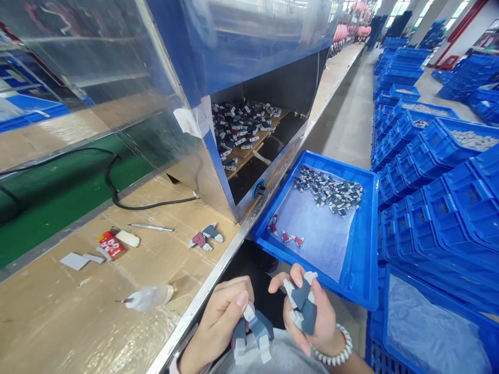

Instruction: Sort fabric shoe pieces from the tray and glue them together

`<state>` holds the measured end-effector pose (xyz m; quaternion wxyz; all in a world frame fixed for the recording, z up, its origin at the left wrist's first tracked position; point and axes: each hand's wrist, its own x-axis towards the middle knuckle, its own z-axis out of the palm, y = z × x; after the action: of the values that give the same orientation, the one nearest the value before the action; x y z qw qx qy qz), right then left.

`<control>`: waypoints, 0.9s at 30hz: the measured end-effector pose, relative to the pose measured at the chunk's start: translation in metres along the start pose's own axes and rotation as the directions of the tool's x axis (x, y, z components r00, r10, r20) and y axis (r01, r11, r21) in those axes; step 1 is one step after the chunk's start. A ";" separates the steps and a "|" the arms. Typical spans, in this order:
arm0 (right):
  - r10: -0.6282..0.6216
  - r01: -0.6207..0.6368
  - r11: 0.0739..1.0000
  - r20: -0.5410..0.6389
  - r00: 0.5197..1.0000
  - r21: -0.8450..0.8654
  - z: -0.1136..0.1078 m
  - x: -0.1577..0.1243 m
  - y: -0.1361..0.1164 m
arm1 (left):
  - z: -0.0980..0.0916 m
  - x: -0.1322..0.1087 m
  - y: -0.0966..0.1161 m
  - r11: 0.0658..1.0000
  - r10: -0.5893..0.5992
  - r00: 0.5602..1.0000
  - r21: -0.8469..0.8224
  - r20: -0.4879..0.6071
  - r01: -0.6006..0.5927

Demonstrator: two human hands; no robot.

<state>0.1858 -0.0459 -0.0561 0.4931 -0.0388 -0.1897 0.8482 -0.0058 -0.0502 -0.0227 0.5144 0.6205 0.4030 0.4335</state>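
Observation:
My left hand (220,322) is closed on a small grey-blue part with white ends (253,332), held low over my lap. Just to its right, my right hand (312,322) grips a couple of the same grey-and-white parts (302,306); a white bead bracelet circles that wrist. In front of the hands a blue tray (362,249) rests tilted off the bench edge, with a heap of such parts (329,192) at its far end and a few red-and-white ones (286,234) nearer me.
A blue-framed machine (234,57) stands on the cardboard-covered bench (78,311), with many parts on its inner belt (241,127). On the bench lie two parts (205,238), a red packet (111,244), a pen (152,227), a small bottle (150,297) and a black cable (113,187). Stacked blue crates (440,171) fill the right.

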 end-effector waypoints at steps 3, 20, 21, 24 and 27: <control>-0.016 0.018 0.998 0.023 1.000 -0.056 0.002 0.002 -0.001 | 0.001 0.001 0.001 1.000 0.003 1.000 -0.010 0.001 -0.003; -0.093 0.012 0.891 -0.155 0.984 -0.454 0.005 -0.003 0.004 | 0.005 0.006 0.007 0.988 0.037 0.997 0.150 0.070 -0.047; -0.095 -0.022 0.878 -0.220 0.971 -0.477 0.003 -0.002 0.007 | 0.006 0.007 0.008 0.980 0.029 0.997 0.193 0.078 -0.044; -0.033 -0.160 0.875 -0.386 0.922 -0.457 -0.003 0.000 0.016 | 0.010 0.008 0.011 0.945 0.005 0.994 0.324 0.106 -0.039; 0.122 -0.304 0.863 -0.416 0.901 -0.404 -0.007 -0.004 0.020 | 0.013 0.011 0.012 0.914 0.008 0.993 0.402 0.121 -0.057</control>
<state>0.1735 -0.0558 -0.0703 0.3981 -0.3373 -0.2811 0.8055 0.0107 -0.0455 -0.0104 0.3906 0.7443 0.4427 0.3122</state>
